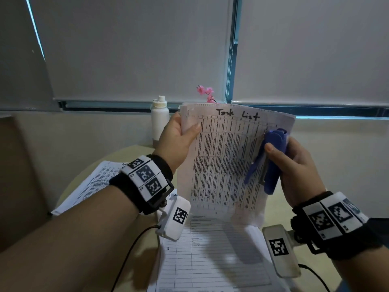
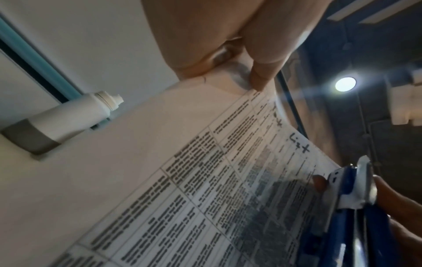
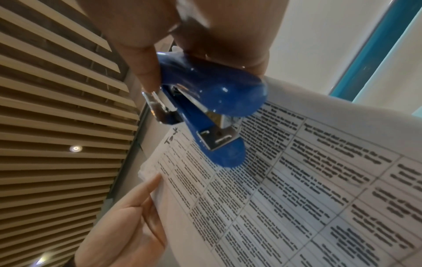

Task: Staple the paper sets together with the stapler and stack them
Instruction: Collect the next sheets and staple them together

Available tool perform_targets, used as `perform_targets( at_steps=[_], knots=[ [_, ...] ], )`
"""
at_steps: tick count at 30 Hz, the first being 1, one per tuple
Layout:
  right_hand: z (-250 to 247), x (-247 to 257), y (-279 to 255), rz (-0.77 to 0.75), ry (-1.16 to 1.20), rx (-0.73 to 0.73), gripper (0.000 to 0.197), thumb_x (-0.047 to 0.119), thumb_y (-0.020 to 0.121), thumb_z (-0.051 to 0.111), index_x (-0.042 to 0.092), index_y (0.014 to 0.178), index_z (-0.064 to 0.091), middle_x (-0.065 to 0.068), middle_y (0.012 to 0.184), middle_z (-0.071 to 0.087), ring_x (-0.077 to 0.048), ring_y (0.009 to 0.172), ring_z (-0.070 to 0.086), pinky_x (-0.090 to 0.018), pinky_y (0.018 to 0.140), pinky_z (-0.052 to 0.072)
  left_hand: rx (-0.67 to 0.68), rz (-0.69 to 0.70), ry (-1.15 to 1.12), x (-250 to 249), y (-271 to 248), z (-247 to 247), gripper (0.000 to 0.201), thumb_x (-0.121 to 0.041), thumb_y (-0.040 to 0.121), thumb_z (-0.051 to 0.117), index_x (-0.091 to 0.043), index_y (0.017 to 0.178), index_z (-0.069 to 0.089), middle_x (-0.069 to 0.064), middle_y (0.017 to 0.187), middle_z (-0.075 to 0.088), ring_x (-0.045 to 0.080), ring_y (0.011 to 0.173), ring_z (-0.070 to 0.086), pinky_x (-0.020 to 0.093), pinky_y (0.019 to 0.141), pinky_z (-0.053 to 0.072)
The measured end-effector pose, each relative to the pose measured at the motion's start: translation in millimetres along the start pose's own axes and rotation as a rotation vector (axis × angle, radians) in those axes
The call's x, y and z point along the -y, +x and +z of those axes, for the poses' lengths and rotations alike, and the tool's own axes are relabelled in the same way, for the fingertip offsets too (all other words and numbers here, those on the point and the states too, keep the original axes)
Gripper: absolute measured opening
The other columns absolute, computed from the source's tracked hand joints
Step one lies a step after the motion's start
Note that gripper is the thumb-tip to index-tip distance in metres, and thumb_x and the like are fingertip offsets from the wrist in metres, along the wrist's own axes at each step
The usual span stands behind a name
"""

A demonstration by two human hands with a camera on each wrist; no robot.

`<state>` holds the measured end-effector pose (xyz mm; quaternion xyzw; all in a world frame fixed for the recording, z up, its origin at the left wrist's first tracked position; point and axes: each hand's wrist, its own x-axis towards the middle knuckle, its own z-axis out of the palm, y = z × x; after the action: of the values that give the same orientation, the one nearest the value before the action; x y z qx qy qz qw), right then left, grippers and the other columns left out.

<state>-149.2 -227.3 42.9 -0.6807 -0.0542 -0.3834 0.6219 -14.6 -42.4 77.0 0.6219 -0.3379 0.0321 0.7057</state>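
Blue, the stapler (image 1: 267, 161) sits in the right hand (image 1: 299, 167), fingers (image 1: 273, 149) curled round it, its open mouth against the right side of the paper set (image 1: 221, 165). The left hand (image 1: 176, 140) pinches that set's top-left corner, holding it upright above sheets (image 1: 210, 260) on the worktop (image 1: 134, 152).

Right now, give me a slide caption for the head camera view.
Left hand holds up the "Task List" paper set while right hand grips the blue stapler in front of it.

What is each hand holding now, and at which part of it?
The left hand pinches the "Task List" paper set at its upper left corner. The right hand grips the blue stapler around its body.
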Motion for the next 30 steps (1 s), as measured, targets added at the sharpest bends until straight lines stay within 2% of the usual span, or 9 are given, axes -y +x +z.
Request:
perform_targets(
  at_steps=[5,7,10,14,17,19,24,27,30],
  knots=[
    [-3,-7,-4,0.036,0.004,0.015,0.08,0.067,0.043,0.078,0.016,0.104,0.062,0.001,0.096,0.072,-0.018,0.092,0.067,-0.033,0.078,0.056,0.035,-0.086,0.103,17,-11,-4,0.03,-0.017,0.093,0.056,-0.018,0.123,0.051,0.002,0.116,0.066,0.019,0.108,0.063,0.047,0.097,0.049],
    [-2,-7,-4,0.042,0.002,0.016,0.078,0.067,0.042,0.078,0.018,0.101,0.062,0.001,0.095,0.072,-0.018,0.091,0.068,-0.029,0.074,0.056,0.037,-0.082,0.133,19,-14,-2,0.03,-0.016,0.095,0.054,-0.019,0.124,0.05,0.0,0.116,0.065,0.014,0.107,0.062,0.039,0.096,0.05],
    [0,3,-2,0.005,0.008,0.017,0.071,0.064,0.048,0.076,0.019,0.101,0.062,0.003,0.096,0.072,-0.015,0.092,0.068,-0.027,0.074,0.057,0.009,-0.022,0.149,9,-12,-1,0.026,-0.017,0.095,0.052,-0.021,0.121,0.049,-0.001,0.117,0.064,0.007,0.102,0.061,0.023,0.082,0.052],
    [2,7,-3,0.0,0.041,0.016,0.067,0.061,0.05,0.074,0.02,0.102,0.062,0.004,0.095,0.072,-0.014,0.091,0.068,-0.026,0.074,0.056,-0.004,-0.037,0.141,8,-11,0,0.027,-0.018,0.094,0.054,-0.021,0.12,0.048,0.0,0.118,0.063,0.013,0.105,0.062,0.031,0.089,0.052],
    [4,-4,-7,0.057,-0.002,-0.01,0.078,0.064,0.047,0.078,0.014,0.105,0.062,-0.002,0.098,0.072,-0.02,0.093,0.068,-0.036,0.081,0.056,0.009,-0.131,0.175,23,-17,1,0.032,-0.019,0.092,0.058,-0.017,0.123,0.05,0.001,0.115,0.064,0.019,0.107,0.061,0.041,0.096,0.05],
    [4,-7,-9,0.076,-0.024,-0.022,0.076,0.059,0.053,0.079,0.011,0.109,0.061,-0.006,0.101,0.071,-0.023,0.096,0.067,-0.044,0.088,0.053,0.004,-0.155,0.188,28,-20,3,0.031,-0.018,0.093,0.058,-0.017,0.123,0.052,0.0,0.114,0.064,0.019,0.107,0.061,0.039,0.098,0.048],
    [0,-3,-6,0.055,-0.004,-0.035,0.08,0.068,0.045,0.076,0.016,0.104,0.062,-0.005,0.101,0.071,-0.025,0.099,0.066,-0.041,0.086,0.052,-0.005,-0.143,0.176,24,-17,3,0.031,-0.021,0.093,0.058,-0.018,0.123,0.052,0.0,0.112,0.064,0.016,0.104,0.061,0.033,0.092,0.05],
    [0,-6,-8,0.077,-0.016,-0.039,0.083,0.068,0.045,0.076,0.013,0.106,0.062,-0.007,0.101,0.071,-0.026,0.097,0.066,-0.045,0.088,0.052,0.015,-0.183,0.155,30,-20,3,0.024,-0.019,0.093,0.058,-0.021,0.117,0.056,-0.004,0.108,0.066,0.017,0.106,0.062,0.033,0.093,0.049],
    [1,-10,-12,0.11,-0.042,-0.056,0.086,0.069,0.043,0.076,0.012,0.106,0.061,-0.01,0.102,0.071,-0.029,0.098,0.066,-0.047,0.088,0.053,0.019,-0.215,0.168,34,-22,4,0.025,-0.02,0.093,0.058,-0.018,0.117,0.06,-0.001,0.109,0.067,0.019,0.106,0.062,0.037,0.095,0.049]
  ],
)
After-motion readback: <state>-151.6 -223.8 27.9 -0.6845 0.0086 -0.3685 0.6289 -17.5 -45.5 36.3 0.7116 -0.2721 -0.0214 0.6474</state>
